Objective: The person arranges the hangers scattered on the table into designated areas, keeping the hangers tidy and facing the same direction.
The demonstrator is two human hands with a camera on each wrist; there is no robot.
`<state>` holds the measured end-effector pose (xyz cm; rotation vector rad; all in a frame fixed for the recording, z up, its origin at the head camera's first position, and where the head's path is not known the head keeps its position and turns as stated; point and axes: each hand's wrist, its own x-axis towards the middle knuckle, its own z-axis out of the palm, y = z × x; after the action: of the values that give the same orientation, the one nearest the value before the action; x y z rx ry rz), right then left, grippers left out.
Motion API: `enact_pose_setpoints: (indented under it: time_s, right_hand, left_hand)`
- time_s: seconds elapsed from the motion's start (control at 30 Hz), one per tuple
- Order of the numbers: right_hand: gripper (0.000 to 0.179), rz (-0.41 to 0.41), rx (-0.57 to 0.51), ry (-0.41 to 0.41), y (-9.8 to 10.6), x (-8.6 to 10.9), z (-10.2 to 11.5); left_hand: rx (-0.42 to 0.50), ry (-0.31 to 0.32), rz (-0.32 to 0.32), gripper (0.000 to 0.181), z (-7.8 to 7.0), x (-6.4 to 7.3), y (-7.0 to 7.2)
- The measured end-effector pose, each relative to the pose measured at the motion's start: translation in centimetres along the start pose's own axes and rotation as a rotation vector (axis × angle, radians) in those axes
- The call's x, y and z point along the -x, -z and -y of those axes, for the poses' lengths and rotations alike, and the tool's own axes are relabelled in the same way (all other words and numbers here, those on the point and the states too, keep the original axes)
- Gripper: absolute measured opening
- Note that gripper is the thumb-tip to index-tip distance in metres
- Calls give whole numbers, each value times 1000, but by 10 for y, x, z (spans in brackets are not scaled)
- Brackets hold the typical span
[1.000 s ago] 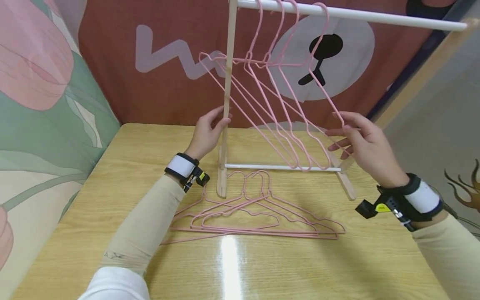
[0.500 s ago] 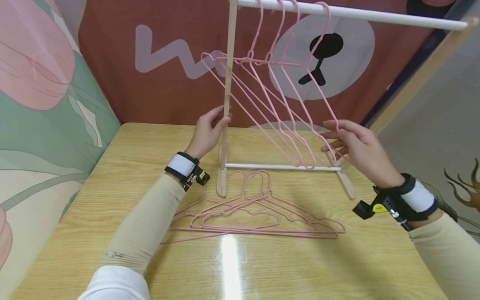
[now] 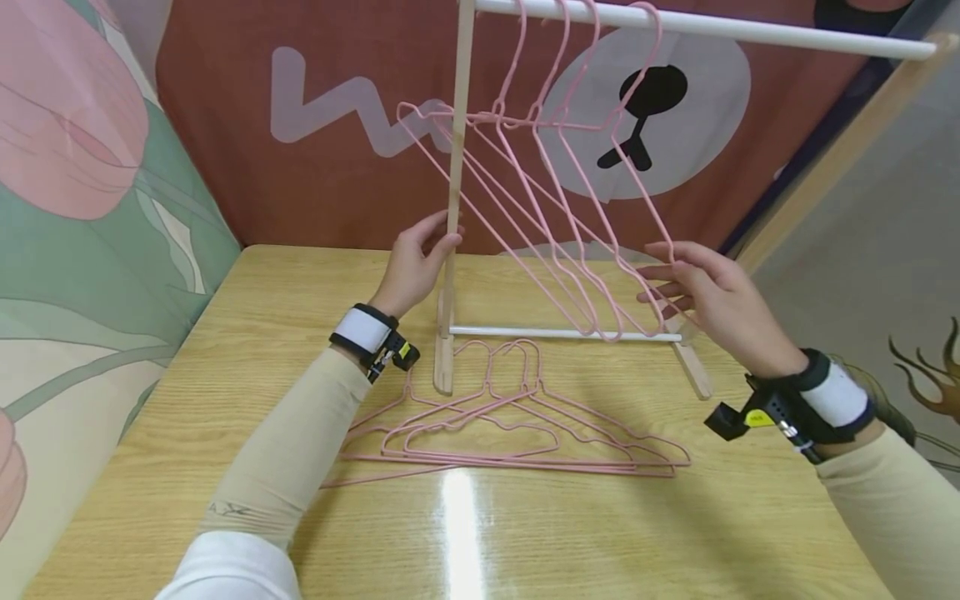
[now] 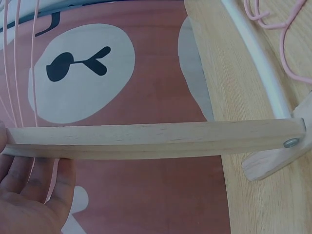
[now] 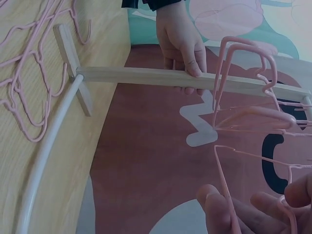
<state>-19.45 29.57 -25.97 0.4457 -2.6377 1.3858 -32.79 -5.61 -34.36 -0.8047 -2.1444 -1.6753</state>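
My left hand [image 3: 411, 260] grips the wooden side post [image 3: 456, 167] of a small garment rack; in the left wrist view its fingers [image 4: 41, 183] pass behind the post. Several pink clothes hangers hang by their hooks from the rack's white top rod [image 3: 750, 33]. With thumb and fingers my right hand [image 3: 731, 304] pinches the lower corner of the rightmost hanger [image 3: 643, 185]. That hanger [image 5: 222, 170] stands apart from the others in the right wrist view. Below, more pink hangers [image 3: 547, 470] lie overlapping on the table.
A white lower bar [image 3: 555, 334] joins the rack's wooden feet [image 3: 444, 367] on the wooden table [image 3: 585, 542]. Behind stands a brown cloth with a bear face [image 3: 337, 192]. A floral cloth [image 3: 82, 250] hangs at the left, and a branched brown object [image 3: 933, 375] is at the right edge.
My right hand has shifted slightly left and down, moving the rightmost hanger's lower corner with it. The other hung hangers swing a little. My left hand stays on the post.
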Motion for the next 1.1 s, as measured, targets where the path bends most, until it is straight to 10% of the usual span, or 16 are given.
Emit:
enact_pose_setpoints:
  time_s: [1.1]
  right_hand:
    - [62,-24,-24,43,15,18,-13]
  left_hand:
    - [10,-7,0,40,3,0,1]
